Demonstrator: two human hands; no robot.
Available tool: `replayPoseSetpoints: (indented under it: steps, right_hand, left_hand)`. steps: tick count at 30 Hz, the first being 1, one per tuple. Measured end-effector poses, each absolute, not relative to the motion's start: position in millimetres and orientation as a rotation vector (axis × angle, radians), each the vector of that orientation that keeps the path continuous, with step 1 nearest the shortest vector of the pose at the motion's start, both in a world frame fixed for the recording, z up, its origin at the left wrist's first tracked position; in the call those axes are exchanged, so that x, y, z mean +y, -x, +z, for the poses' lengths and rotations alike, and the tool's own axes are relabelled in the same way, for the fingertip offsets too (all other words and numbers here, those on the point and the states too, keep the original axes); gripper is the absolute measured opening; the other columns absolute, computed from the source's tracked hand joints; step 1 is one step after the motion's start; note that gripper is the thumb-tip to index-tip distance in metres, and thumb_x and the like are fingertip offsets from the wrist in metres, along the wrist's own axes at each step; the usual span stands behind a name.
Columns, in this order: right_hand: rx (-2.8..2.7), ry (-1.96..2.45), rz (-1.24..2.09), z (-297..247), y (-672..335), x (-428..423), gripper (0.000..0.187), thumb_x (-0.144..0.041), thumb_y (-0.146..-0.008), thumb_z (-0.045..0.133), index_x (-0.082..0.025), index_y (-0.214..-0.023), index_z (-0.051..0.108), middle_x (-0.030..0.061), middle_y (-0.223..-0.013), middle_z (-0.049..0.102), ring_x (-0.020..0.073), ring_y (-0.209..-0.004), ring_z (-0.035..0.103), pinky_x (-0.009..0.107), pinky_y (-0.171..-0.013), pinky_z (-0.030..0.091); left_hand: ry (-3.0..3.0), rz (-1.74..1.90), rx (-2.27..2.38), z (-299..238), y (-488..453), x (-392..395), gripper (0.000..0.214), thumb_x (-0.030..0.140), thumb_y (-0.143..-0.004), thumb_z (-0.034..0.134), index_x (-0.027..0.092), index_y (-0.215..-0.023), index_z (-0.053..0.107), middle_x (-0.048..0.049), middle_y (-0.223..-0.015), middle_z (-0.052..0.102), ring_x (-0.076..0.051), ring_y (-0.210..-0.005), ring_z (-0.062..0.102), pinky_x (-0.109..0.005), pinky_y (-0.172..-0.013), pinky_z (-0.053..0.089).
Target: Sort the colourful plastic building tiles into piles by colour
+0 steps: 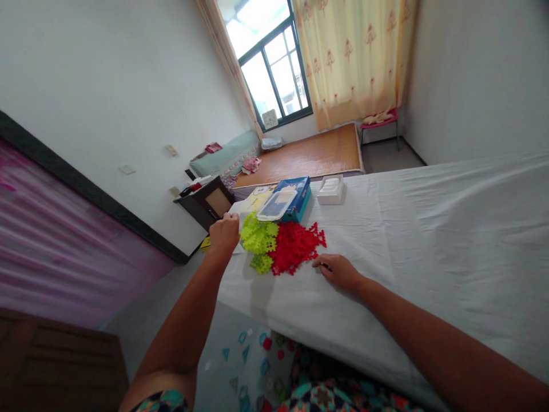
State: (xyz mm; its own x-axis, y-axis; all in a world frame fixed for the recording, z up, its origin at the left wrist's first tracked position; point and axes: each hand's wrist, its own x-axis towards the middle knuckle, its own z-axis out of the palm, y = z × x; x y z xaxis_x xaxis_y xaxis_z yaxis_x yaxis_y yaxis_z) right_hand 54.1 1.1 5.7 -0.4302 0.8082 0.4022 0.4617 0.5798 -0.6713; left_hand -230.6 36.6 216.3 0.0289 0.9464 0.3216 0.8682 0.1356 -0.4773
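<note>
A heap of yellow-green interlocking plastic pieces (258, 238) lies beside a heap of red ones (297, 246) on a white sheet (407, 240). My left hand (224, 233) is curled into a fist at the left edge of the green heap, touching it; what it grips is hidden. My right hand (338, 270) rests on the sheet just right of the red heap, fingers bent, with a small dark object under the fingertips that I cannot name.
A blue box (297, 197) with a clear lid (277, 206) on it and a white tray (331, 190) sit behind the heaps. A dark nightstand (206, 203) stands left, beyond it a bed with a woven mat (309, 154). Loose pieces lie on the floor (253, 343).
</note>
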Motion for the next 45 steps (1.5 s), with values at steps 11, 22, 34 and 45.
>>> replayPoseSetpoints:
  steps: [11, 22, 34, 45]
  right_hand:
    - [-2.104, 1.036, 0.644, 2.8, -54.5, 2.9, 0.028, -0.012, -0.080, 0.047, -0.021, -0.094, 0.069, 0.0034, -0.096, 0.072, 0.0172, -0.088, 0.065, 0.029, -0.084, 0.046]
    - [-2.116, 1.015, 0.651, 6.4, -55.4, 2.1, 0.028, -0.012, -0.081, 0.046, -0.020, -0.093, 0.069, 0.0039, -0.095, 0.072, 0.0174, -0.088, 0.065, 0.029, -0.083, 0.046]
    - [-2.101, 1.000, 0.630, 4.6, -54.7, 2.7, 0.028, -0.012, -0.080, 0.046, -0.021, -0.093, 0.069, 0.0039, -0.094, 0.072, 0.0179, -0.088, 0.065, 0.030, -0.084, 0.047]
    - [-2.101, 1.036, 0.649, 17.6, -54.4, -4.3, 0.029, -0.010, -0.079, 0.046, -0.021, -0.094, 0.070, 0.0030, -0.094, 0.072, 0.0155, -0.082, 0.065, 0.026, -0.079, 0.046]
  left_hand:
    - [1.694, 0.147, -1.803, 225.5, 241.5, 31.1, 0.028, 0.012, -0.085, 0.040, 0.013, -0.108, 0.056, -0.0147, -0.102, 0.060, -0.029, -0.087, 0.066, -0.036, -0.069, 0.051]
    - [1.779, 0.212, -1.693, 223.0, 230.2, 33.1, 0.028, 0.009, -0.086, 0.041, 0.014, -0.107, 0.057, -0.0158, -0.105, 0.058, -0.028, -0.093, 0.063, -0.035, -0.070, 0.051]
    - [1.520, -0.071, -1.782, 255.0, 269.7, 21.1, 0.026, 0.020, -0.088, 0.041, 0.016, -0.109, 0.056, -0.0130, -0.102, 0.059, -0.026, -0.084, 0.062, -0.031, -0.063, 0.043]
    - [2.265, -1.044, -1.845, 189.3, 148.4, 65.7, 0.012, 0.030, -0.080, 0.054, 0.021, -0.086, 0.059, 0.0034, -0.066, 0.057, -0.012, -0.061, 0.053, -0.023, -0.062, 0.040]
